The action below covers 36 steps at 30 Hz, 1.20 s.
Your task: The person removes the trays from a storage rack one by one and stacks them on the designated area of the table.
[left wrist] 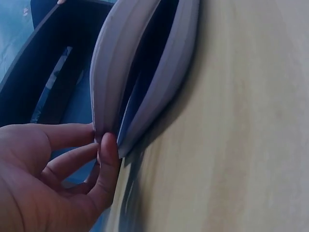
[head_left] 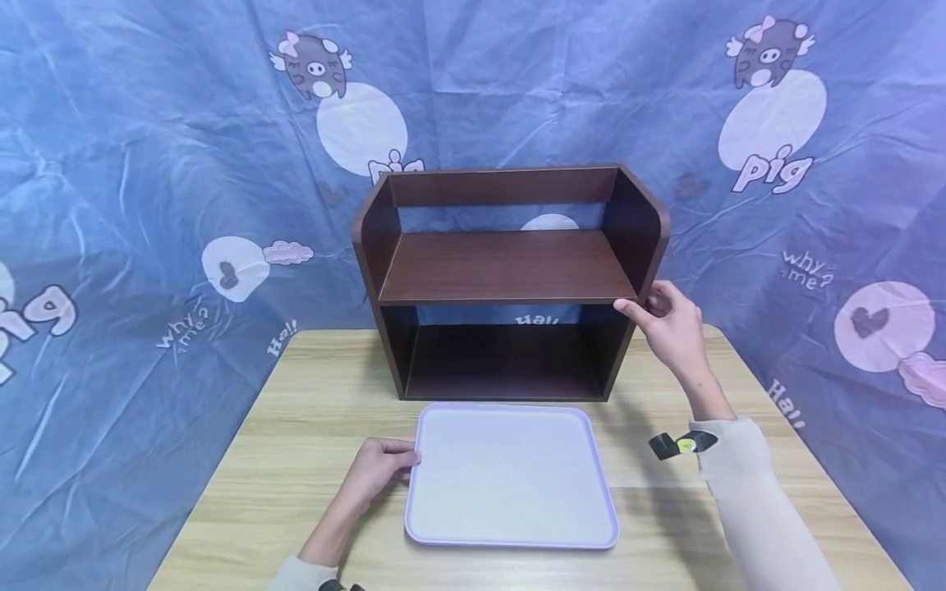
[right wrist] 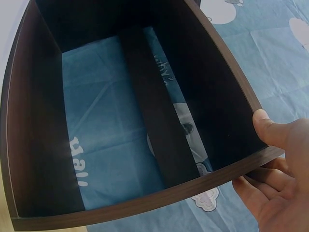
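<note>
A white tray (head_left: 510, 476) with a pale lilac rim lies before a dark brown two-tier shelf (head_left: 506, 267). My left hand (head_left: 380, 469) pinches the tray's left edge between thumb and fingers. In the left wrist view, the thumb (left wrist: 108, 150) presses at the end of two pale curved edges (left wrist: 113, 77) with a dark gap between them. At the shelf's right side, my right hand (head_left: 672, 324) grips the corner where the middle board meets the side panel. Its thumb (right wrist: 268, 128) lies on the front edge, with the other fingers around the outside of the panel.
Both things are on a light wood-grain table (head_left: 296, 410). A blue cloth (head_left: 185, 164) printed with pigs and lettering hangs behind and at the sides, close behind the shelf. The shelf's two tiers hold no objects. A black wrist strap (head_left: 683, 445) sits on the right sleeve.
</note>
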Each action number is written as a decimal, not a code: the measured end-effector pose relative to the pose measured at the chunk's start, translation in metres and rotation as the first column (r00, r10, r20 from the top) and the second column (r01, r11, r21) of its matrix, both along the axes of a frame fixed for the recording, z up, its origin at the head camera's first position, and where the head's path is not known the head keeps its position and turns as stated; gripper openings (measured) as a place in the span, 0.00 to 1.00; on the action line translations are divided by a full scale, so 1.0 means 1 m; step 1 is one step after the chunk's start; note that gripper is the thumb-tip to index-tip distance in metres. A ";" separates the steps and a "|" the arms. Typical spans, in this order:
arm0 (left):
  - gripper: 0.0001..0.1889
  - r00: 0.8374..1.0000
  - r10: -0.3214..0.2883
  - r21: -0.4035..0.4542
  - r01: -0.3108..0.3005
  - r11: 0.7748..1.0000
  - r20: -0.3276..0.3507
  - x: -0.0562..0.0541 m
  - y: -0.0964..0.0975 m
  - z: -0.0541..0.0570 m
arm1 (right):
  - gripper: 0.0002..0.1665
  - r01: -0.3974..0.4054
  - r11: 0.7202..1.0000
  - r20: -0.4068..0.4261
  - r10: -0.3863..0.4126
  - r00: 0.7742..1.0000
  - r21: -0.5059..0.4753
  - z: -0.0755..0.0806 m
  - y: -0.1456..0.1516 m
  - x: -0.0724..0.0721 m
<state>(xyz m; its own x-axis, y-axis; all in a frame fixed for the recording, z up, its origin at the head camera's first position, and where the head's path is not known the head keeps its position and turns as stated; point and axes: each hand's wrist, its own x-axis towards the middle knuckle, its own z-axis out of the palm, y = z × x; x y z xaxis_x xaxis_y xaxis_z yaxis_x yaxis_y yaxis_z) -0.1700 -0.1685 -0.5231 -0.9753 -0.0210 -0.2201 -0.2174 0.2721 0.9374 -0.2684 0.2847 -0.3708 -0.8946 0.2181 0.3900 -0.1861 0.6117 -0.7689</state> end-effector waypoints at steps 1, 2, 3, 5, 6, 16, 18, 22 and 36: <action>0.14 1.000 0.002 -0.005 -0.002 1.000 0.001 0.000 0.000 0.000 | 0.36 0.001 1.000 0.000 -0.001 1.000 0.001 0.000 0.000 0.000; 0.14 1.000 0.003 -0.004 -0.003 1.000 0.000 0.000 0.001 -0.001 | 0.36 0.000 1.000 -0.002 0.000 1.000 0.000 -0.001 0.000 0.000; 0.14 1.000 0.007 0.000 -0.007 1.000 0.001 0.000 0.001 -0.002 | 0.36 0.000 1.000 -0.004 0.000 1.000 -0.002 -0.001 0.000 0.000; 0.14 1.000 0.010 0.004 -0.010 1.000 -0.003 0.000 0.001 -0.004 | 0.36 -0.001 1.000 -0.009 0.001 1.000 -0.006 -0.001 0.001 0.000; 0.14 1.000 0.010 0.009 -0.010 1.000 -0.006 0.000 0.001 -0.006 | 0.36 -0.003 1.000 -0.012 0.003 1.000 -0.009 -0.002 0.001 0.000; 0.15 1.000 0.018 0.064 -0.018 0.998 -0.003 -0.001 -0.004 -0.009 | 0.36 -0.002 1.000 -0.012 0.002 1.000 -0.010 -0.002 0.001 -0.001; 0.15 1.000 0.017 0.064 -0.017 0.998 0.000 -0.001 -0.004 -0.008 | 0.36 0.002 1.000 -0.010 -0.002 1.000 -0.009 -0.002 0.001 -0.001; 0.14 1.000 0.007 0.070 -0.009 0.998 0.019 -0.001 -0.005 -0.008 | 0.36 0.002 1.000 -0.005 -0.002 1.000 -0.013 -0.002 0.001 0.000; 0.08 0.999 -0.051 0.048 0.050 0.998 0.016 -0.004 -0.003 -0.009 | 0.34 -0.005 1.000 -0.021 0.004 1.000 -0.028 -0.004 0.001 -0.001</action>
<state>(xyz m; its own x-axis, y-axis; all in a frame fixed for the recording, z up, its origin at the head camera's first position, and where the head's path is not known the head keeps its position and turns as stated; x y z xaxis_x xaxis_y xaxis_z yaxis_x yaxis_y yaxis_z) -0.1742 -0.1719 -0.5321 -0.9710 0.0391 -0.2360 -0.2202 0.2386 0.9458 -0.2698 0.2860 -0.3750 -0.8873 0.2250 0.4026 -0.2051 0.5893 -0.7814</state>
